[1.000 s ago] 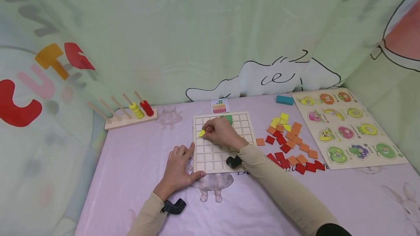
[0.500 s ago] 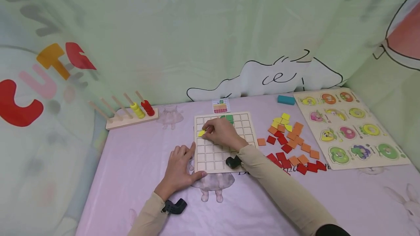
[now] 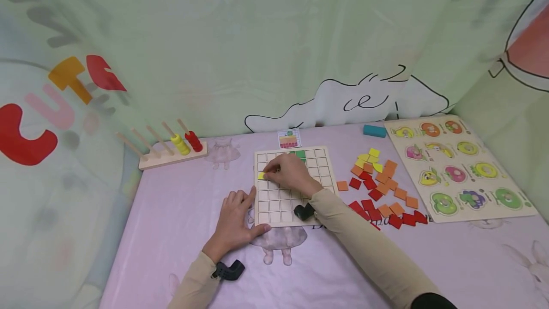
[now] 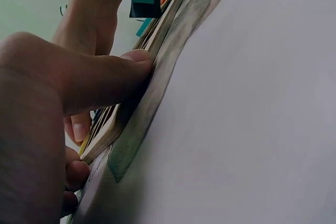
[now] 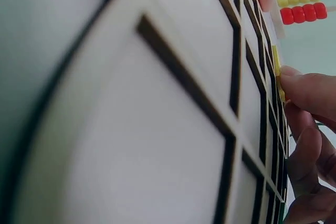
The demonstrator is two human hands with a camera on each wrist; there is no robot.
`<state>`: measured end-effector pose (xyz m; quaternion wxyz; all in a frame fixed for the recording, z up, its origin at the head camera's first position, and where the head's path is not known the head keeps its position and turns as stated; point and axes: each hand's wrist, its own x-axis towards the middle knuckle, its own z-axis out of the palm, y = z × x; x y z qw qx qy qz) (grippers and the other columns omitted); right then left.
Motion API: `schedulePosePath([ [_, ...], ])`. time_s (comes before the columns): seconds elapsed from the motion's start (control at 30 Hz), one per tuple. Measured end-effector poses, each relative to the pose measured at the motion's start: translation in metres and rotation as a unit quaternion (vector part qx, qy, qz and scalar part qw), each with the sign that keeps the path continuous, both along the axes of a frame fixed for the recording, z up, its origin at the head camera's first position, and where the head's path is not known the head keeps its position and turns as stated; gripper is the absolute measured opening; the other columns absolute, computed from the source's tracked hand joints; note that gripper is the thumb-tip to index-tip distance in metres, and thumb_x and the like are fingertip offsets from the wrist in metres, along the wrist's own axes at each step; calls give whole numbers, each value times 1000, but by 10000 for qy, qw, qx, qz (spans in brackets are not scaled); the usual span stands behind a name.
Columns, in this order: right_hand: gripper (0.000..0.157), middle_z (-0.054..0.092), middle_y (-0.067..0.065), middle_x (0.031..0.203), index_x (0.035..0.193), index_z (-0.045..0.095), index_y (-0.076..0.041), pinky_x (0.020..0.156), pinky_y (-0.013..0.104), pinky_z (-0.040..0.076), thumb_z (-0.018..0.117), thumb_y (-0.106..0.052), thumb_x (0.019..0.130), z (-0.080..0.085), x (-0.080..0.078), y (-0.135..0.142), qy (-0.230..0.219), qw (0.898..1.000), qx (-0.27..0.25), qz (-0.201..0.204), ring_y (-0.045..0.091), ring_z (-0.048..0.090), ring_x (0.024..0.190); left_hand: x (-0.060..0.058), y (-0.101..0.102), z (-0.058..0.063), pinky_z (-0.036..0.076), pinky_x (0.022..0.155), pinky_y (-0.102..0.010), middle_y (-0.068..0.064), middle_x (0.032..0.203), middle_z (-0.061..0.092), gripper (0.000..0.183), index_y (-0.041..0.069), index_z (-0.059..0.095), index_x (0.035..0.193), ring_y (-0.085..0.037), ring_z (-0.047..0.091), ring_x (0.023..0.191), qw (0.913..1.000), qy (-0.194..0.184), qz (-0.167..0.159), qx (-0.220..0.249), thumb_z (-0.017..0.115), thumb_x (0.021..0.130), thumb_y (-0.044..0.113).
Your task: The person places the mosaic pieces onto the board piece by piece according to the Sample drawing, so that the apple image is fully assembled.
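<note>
A wooden grid board [image 3: 273, 205] lies flat in the middle of the table. My left hand [image 3: 233, 222] rests at its near left corner, thumb on the near edge [image 4: 137, 56] and index finger along the left side. Over the board, my right hand [image 3: 292, 174] pinches a small yellow square tile [image 3: 261, 175] at the leftmost column. In the right wrist view, thumb and fingertips touch the end of that yellow tile [image 5: 278, 69], which lies against the grid. Green tiles [image 3: 300, 155] sit in the far rows, partly hidden by the right hand.
Loose yellow [image 3: 374, 152], orange [image 3: 400, 193] and red tiles [image 3: 395, 221] lie right of the board. Behind it is a pattern card [image 3: 289, 139]. A teal block [image 3: 374, 131] and fruit puzzle board [image 3: 454, 204] stand right; a pegged bead rack [image 3: 171, 157] stands left.
The yellow tile has gone from tilted to lying flatter in the left column, and the right fingers have shifted slightly left and down. The left hand keeps its place.
</note>
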<state>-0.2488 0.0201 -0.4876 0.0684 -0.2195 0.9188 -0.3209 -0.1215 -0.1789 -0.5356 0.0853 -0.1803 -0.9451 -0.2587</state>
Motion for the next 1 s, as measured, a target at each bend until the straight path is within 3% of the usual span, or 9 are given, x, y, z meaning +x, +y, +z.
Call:
schedulePosePath([
  [0.23, 14, 81, -2, 102, 105, 86, -19, 77, 30, 48, 82, -27, 93, -2, -1, 1, 197, 9996, 73, 195, 11, 63, 86, 0, 0, -1, 34, 85, -37, -6, 103, 54, 104, -1, 50, 155, -20, 39, 93, 10000, 23, 49, -84, 80, 77, 61],
  [0.43, 17, 80, -2, 98, 109, 85, -16, 70, 28, 46, 79, -25, 95, 0, -3, 25, 413, 9985, -300, 204, 8, 60, 75, -1, 3, 0, 33, 85, -37, -5, 103, 53, 104, -1, 49, 156, -20, 38, 93, 10000, -67, -10, -49, 81, 77, 60],
  [0.63, 24, 75, 5, 90, 112, 83, -6, 66, 30, 45, 81, -21, 94, 18, -11, 80, 359, 9983, -353, -300, 17, 59, 72, -2, 4, 0, 33, 85, -36, -3, 100, 51, 105, -2, 50, 155, -19, 37, 92, 9999, -34, 55, -103, 81, 76, 60],
  [0.83, 31, 73, 11, 105, 123, 78, -7, 70, 31, 48, 75, -24, 98, 21, -17, 147, 47, 9947, 132, -1021, 27, 61, 87, 0, 3, 2, 32, 84, -35, -3, 99, 51, 104, -2, 51, 154, -19, 37, 92, 9999, -8, 112, -90, 82, 75, 59],
  [1.0, 35, 70, 17, 115, 128, 75, -5, 63, 31, 53, 75, -22, 97, 20, -17, 192, -229, 9918, 322, -1218, 31, 62, 92, 2, 3, 2, 31, 82, -34, -1, 97, 49, 103, -2, 52, 154, -17, 35, 90, 9997, 88, 118, -195, 80, 77, 62],
])
